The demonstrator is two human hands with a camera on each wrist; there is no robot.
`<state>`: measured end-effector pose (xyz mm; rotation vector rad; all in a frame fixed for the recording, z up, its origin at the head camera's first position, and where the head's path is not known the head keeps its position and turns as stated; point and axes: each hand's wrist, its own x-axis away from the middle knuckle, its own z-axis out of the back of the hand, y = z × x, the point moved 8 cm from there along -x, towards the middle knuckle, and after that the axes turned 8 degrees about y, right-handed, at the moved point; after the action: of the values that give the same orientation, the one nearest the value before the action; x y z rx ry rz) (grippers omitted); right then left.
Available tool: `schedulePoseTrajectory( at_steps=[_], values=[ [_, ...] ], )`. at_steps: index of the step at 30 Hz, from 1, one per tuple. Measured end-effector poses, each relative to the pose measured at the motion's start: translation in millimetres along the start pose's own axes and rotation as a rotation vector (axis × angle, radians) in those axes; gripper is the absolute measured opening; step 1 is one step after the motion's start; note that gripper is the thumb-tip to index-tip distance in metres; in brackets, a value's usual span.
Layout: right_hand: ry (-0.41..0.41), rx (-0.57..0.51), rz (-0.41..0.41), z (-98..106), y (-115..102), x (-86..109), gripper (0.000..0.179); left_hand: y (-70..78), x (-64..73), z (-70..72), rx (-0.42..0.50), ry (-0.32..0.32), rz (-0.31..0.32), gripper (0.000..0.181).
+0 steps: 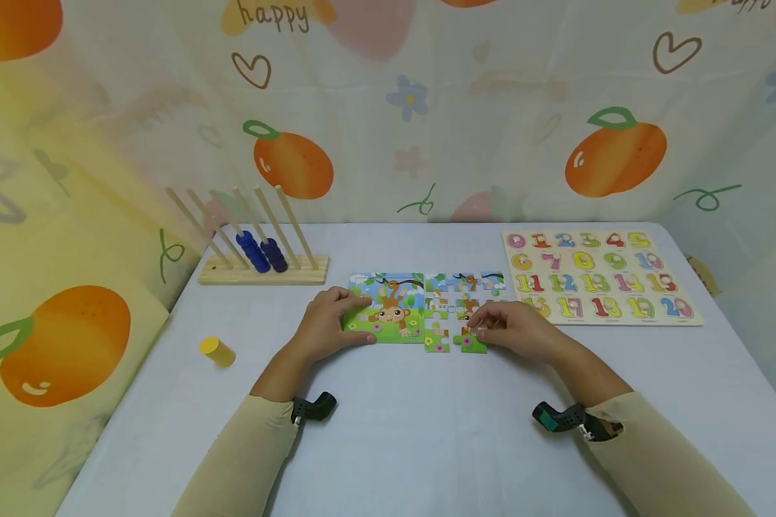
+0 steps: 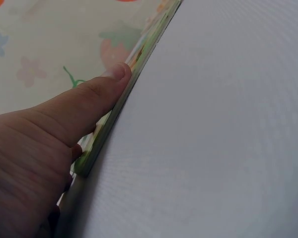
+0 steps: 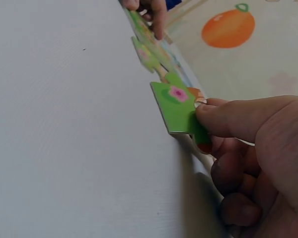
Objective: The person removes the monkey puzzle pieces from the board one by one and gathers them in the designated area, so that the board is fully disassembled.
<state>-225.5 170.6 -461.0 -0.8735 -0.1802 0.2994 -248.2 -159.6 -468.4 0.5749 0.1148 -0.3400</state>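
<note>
My left hand (image 1: 323, 319) rests on the left part of a monkey picture board (image 1: 404, 334), which lies flat on the table. In the left wrist view its thumb (image 2: 97, 96) lies fairly straight along the board's near edge. Between thumb and fingers, my right hand (image 1: 517, 327) pinches a green jigsaw piece (image 3: 174, 109) with a pink flower, tilted up in the right wrist view. Several other jigsaw pieces (image 1: 436, 337) of the same monkey scene lie beside the board's right edge, with small gaps between them. The right hand partly covers the rightmost ones.
At the back left stands a wooden peg rack (image 1: 265, 276) with dark blue beads on two pegs. A yellow cylinder (image 1: 217, 352) is on the table at left. A number puzzle board (image 1: 601, 280) lies at the back right, close beyond the right hand.
</note>
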Motion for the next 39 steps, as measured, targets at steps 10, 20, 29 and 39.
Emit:
schedulePoseTrajectory(
  at_steps=[10, 20, 29, 39],
  values=[
    [0.088, 0.105, 0.065, 0, 1, 3.1, 0.009, -0.1, -0.9, -1.0, -0.016, 0.005, -0.009, 0.077],
    [0.156, 0.138, 0.157, 3, -5, 3.5, 0.013, -5.4, -1.8, -3.7, -0.009, -0.007, 0.013, 0.077],
    [0.134, 0.074, 0.063, 6, 0, 2.9, 0.006, -3.6, 0.1, 0.0, 0.024, -0.014, 0.007, 0.074],
    [0.084, 0.034, 0.018, 9, -5, -9.7, 0.004, 13.1, -8.5, 1.1, 0.016, 0.001, -0.062, 0.069]
  ],
)
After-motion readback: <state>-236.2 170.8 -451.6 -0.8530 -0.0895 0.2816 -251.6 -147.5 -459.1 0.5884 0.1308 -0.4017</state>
